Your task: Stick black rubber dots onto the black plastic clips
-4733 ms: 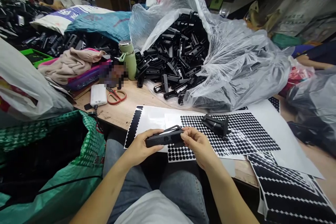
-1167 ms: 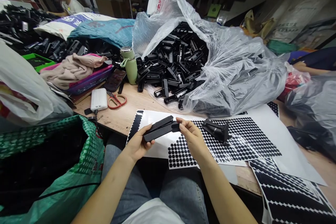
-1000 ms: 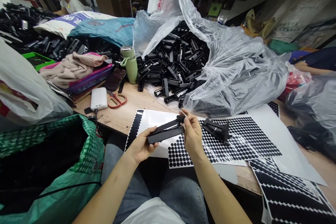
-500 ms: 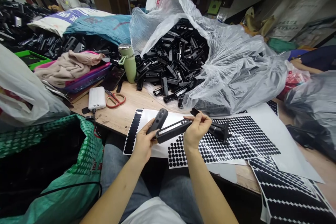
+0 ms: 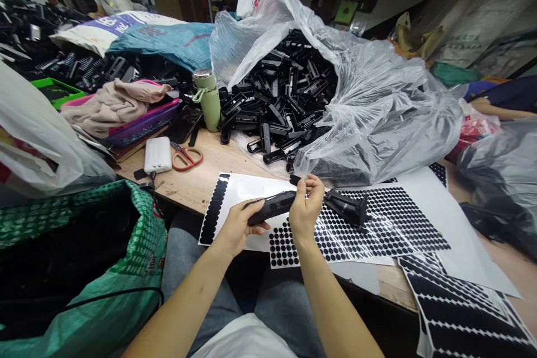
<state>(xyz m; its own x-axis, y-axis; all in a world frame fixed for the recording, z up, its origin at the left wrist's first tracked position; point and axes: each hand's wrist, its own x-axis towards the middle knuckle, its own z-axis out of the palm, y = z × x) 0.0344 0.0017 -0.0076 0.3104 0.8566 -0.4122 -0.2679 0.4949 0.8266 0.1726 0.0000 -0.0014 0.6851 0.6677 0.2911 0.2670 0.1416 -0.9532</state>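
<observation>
My left hand is closed round the left end of a long black part, thumb on top. The part lies tilted above a white sheet with a column of black stickers. At its other end my right hand is closed, with a small dark strip sticking out past the fingers. Just right of that hand a black stand-like piece rests on a sheet of black round stickers.
Behind the hands a clear plastic bag spills black parts. To the left are a green bottle, red-handled scissors, a white power bank and a green bag. A person is in the back left.
The two black pieces between my hands have come together into one long closed shape. My right hand has shifted slightly left, and the view has moved a little.
</observation>
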